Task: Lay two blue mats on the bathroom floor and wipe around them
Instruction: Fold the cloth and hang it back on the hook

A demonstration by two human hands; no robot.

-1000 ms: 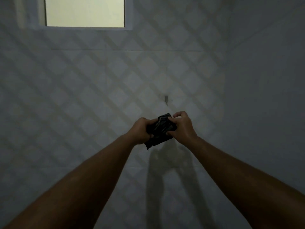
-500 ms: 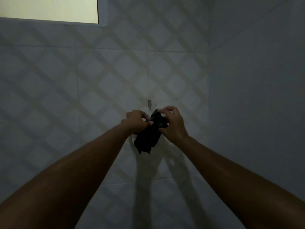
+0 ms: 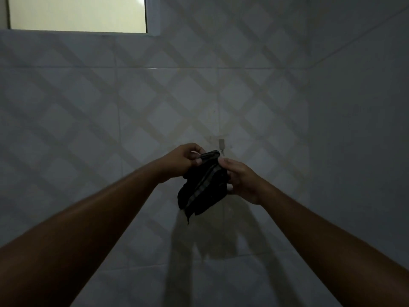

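Note:
A dark cloth (image 3: 202,185) with a pale stripe hangs between my two hands in front of a tiled wall. My left hand (image 3: 182,159) pinches its top edge from the left. My right hand (image 3: 240,180) grips its right side, fingers curled around the fabric. The cloth's top edge sits just below and left of a small metal wall hook (image 3: 221,144). No blue mats and no floor are in view.
The diamond-patterned tiled wall (image 3: 132,118) fills the view. A plain side wall (image 3: 358,129) meets it at a corner on the right. A lit window (image 3: 77,13) sits at the top left.
The cloth has loosened from a tight bundle and now hangs longer. My hands have spread a little apart, and the hook now appears at the cloth's upper right.

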